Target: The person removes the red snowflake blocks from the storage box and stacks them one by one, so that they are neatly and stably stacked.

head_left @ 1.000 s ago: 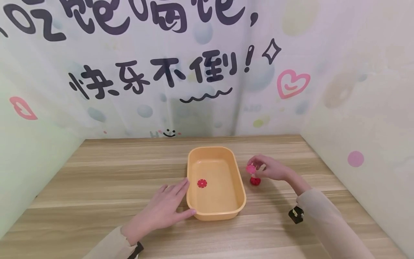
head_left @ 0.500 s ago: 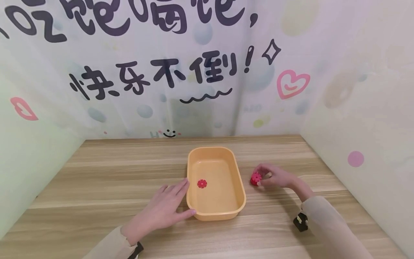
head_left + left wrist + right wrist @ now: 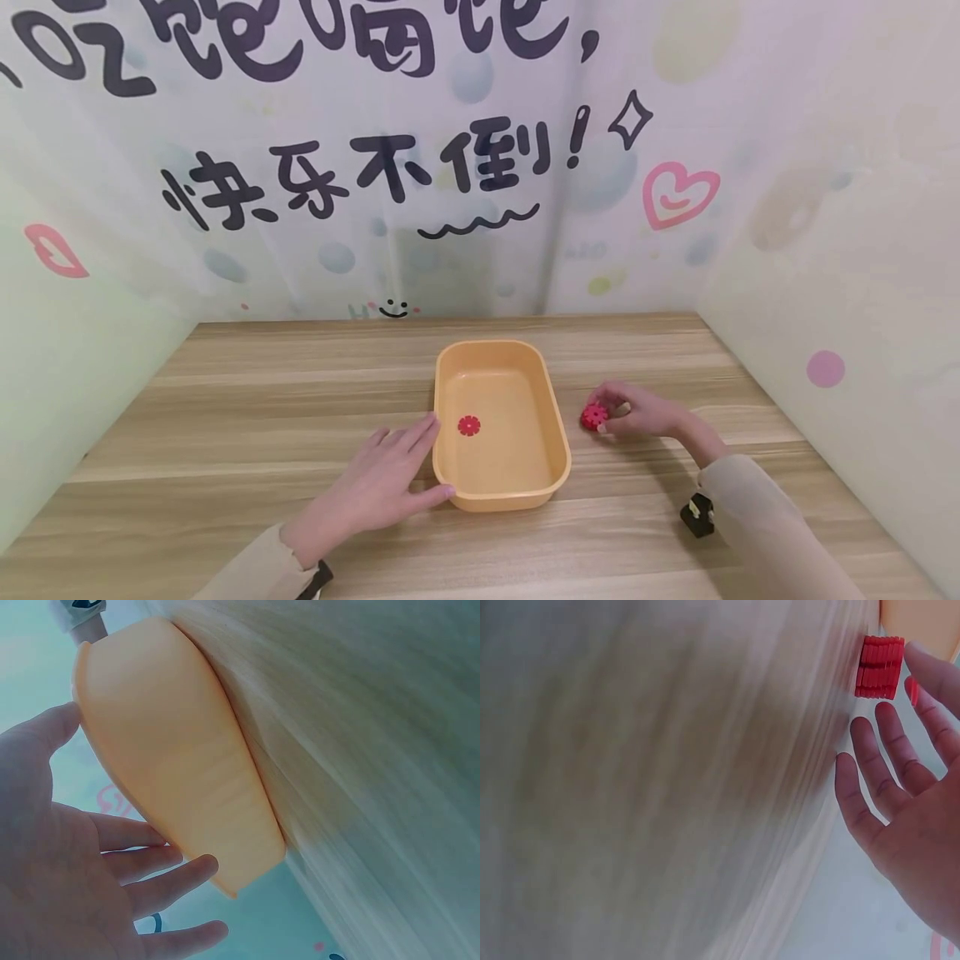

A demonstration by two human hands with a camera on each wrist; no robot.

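Note:
My left hand [image 3: 382, 487] rests its straight fingers and thumb against the rim of an orange-yellow plastic tray [image 3: 498, 502]; the left wrist view shows the fingertips along the tray's outer wall [image 3: 169, 727]. Inside the tray lies one red flower-shaped notched disc [image 3: 468, 426]. To the right of the tray, my right hand [image 3: 637, 410] pinches a pinkish-red notched disc [image 3: 911, 691] between thumb and index finger. Close by it, a stack of red notched discs [image 3: 880, 667] stands on the table. In the head view the held disc overlaps the top of that stack, mostly hiding it.
A wood-grain table [image 3: 300, 383] carries everything. Behind it hangs a white printed curtain [image 3: 480, 267] with black lettering, and a pale wall [image 3: 847, 275] rises on the right. Both forearms wear light sleeves [image 3: 765, 517].
My right hand has moved slightly right and toward me with the pink-red disc, lowering it over the red stack. In the last half second it has stayed there. The left hand and tray keep still.

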